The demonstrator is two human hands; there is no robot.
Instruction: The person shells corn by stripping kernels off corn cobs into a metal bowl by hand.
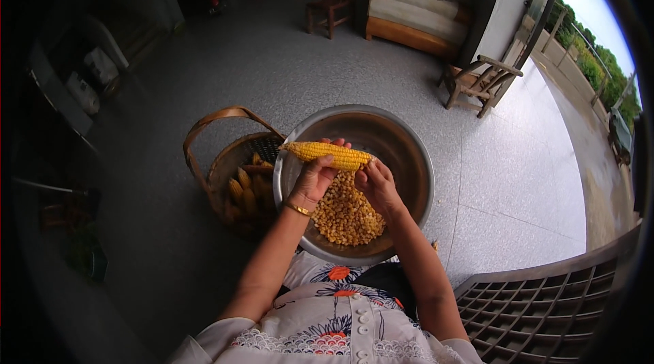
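Note:
A yellow ear of dried corn lies level above a wide metal basin. My left hand is closed round its middle from below, some fingertips showing behind the ear. At the ear's right end, my right hand pinches with thumb and fingers against the kernels. Below both hands, a heap of loose corn kernels covers the near part of the basin's bottom. Most of the ear still carries its rows of kernels. A gold-coloured bracelet circles my left wrist.
Left of the basin stands a woven basket with a tall handle, holding several corn ears. A slatted metal rack or grate is at the lower right. Wooden chairs and a sofa stand farther back.

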